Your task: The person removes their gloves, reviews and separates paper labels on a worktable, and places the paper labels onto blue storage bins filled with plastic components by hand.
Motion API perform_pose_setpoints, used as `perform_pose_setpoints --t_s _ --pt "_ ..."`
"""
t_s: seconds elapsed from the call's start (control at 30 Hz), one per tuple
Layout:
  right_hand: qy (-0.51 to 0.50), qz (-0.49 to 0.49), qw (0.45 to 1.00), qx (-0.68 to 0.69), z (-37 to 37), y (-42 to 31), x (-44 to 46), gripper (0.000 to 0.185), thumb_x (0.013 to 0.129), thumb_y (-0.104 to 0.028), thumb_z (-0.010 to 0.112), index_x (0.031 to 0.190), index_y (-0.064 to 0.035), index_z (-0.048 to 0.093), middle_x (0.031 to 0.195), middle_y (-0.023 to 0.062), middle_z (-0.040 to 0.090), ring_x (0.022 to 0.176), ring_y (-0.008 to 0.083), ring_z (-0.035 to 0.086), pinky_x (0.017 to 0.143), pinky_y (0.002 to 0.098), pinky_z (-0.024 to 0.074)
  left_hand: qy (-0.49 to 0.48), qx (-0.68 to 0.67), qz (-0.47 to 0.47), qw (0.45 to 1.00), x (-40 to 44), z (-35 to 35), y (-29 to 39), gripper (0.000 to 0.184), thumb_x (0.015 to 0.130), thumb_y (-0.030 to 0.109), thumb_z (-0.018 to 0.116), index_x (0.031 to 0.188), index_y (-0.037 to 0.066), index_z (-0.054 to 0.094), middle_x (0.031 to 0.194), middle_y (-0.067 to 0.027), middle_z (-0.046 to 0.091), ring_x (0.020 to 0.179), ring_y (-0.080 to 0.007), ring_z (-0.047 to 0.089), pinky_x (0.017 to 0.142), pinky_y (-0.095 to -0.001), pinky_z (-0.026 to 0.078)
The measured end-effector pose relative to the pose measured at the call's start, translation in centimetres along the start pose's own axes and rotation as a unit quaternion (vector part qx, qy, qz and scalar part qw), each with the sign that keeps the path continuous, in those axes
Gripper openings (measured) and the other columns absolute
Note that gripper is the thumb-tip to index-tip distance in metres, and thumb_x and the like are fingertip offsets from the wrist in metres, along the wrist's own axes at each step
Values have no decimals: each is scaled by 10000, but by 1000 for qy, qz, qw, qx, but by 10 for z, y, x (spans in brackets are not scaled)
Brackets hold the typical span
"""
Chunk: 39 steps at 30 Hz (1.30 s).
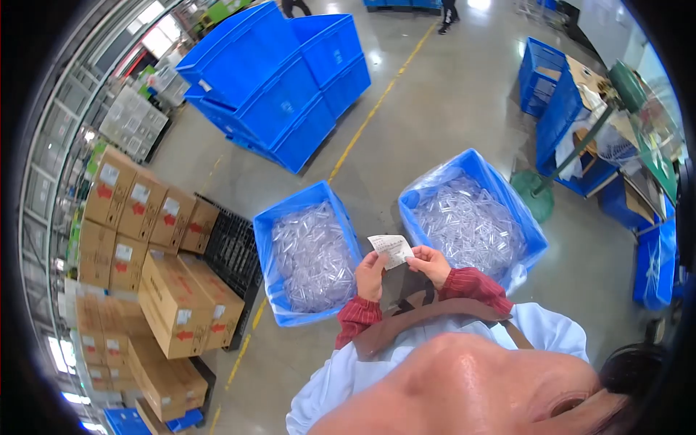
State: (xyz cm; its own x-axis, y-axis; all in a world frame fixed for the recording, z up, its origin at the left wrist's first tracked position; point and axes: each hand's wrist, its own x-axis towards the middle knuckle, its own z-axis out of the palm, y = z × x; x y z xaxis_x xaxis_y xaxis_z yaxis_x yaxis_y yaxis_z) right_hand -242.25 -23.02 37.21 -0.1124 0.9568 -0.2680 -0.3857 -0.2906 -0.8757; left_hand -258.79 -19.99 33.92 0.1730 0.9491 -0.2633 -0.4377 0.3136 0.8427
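A small white paper slip (pixel 392 250) with dark printing or writing is held between my two hands, in front of my body. My left hand (pixel 370 275) pinches its left edge, the thumb lying over the paper. On the other side, my right hand (pixel 431 265) grips the lower right corner. To the left stands a blue bin (pixel 262 250) filled with clear plastic pieces (pixel 313 254). Another blue bin (pixel 537 243), lined with a clear bag, stands to the right and holds similar clear tube-like pieces (pixel 467 225). Both hands are apart from the bins' contents.
Stacked blue crates (pixel 279 87) stand ahead to the left. Cardboard boxes (pixel 190 304) and a black pallet (pixel 230 239) are at the left. A workbench (pixel 652 145) and a green-based stand (pixel 534 196) are right. A person (pixel 449 14) is far ahead, beyond a yellow floor line (pixel 377 109).
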Motion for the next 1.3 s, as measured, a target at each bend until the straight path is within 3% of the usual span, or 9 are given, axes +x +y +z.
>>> perform_pose_setpoints --t_s 0.3,0.4,0.6,0.8,0.9,1.0,1.1,1.3 --pt "-19 -11 999 -32 36 10 11 91 760 -75 573 827 -16 558 729 -1 565 634 43 492 592 172 391 41 -66 35 996 -40 -15 22 201 789 118 553 951 0 540 885 -58 588 772 -129 561 699 -252 450" --pt "-39 0 998 -53 37 20 17 147 770 -87 567 879 6 532 808 45 583 735 90 539 688 219 431 63 -72 39 995 -48 -23 20 194 791 128 554 935 -3 549 874 -60 590 764 -134 565 693 -254 454" --pt "-68 -9 997 -23 45 26 19 134 774 -67 554 875 14 522 830 63 583 753 100 544 695 224 432 89 -34 13 995 -63 -34 15 188 783 151 573 898 3 564 810 -56 592 709 -120 558 667 -250 457" --pt "-84 -16 996 -12 48 22 17 116 775 -54 547 872 4 518 836 57 581 759 99 543 690 220 428 108 -32 6 994 -68 -30 15 174 778 160 582 871 13 566 724 -34 570 635 -98 525 619 -227 445" --pt "-84 -21 996 -9 47 21 17 111 774 -48 546 874 -9 519 832 45 580 759 91 539 688 216 425 110 -22 12 994 -65 -30 13 182 776 166 587 870 12 565 727 -36 572 635 -96 525 613 -221 441" --pt "-68 -29 997 -9 48 16 15 90 774 -87 555 846 -36 537 753 5 565 661 58 506 597 188 397 108 -25 9 994 -63 -26 12 187 775 169 588 873 11 565 731 -37 574 636 -93 525 615 -220 441" --pt "-72 -26 997 -11 42 17 17 98 773 -83 555 856 -36 532 759 7 564 670 58 506 597 189 398 91 -11 -1 996 -60 -26 8 188 783 149 571 935 37 563 813 -23 584 685 -89 536 636 -219 454" --pt "-50 20 999 3 42 5 14 106 771 -89 560 859 -41 528 761 5 566 662 57 502 592 189 396 106 -23 9 994 -55 -14 9 201 776 174 588 906 22 567 781 -25 584 655 -87 527 619 -218 438"
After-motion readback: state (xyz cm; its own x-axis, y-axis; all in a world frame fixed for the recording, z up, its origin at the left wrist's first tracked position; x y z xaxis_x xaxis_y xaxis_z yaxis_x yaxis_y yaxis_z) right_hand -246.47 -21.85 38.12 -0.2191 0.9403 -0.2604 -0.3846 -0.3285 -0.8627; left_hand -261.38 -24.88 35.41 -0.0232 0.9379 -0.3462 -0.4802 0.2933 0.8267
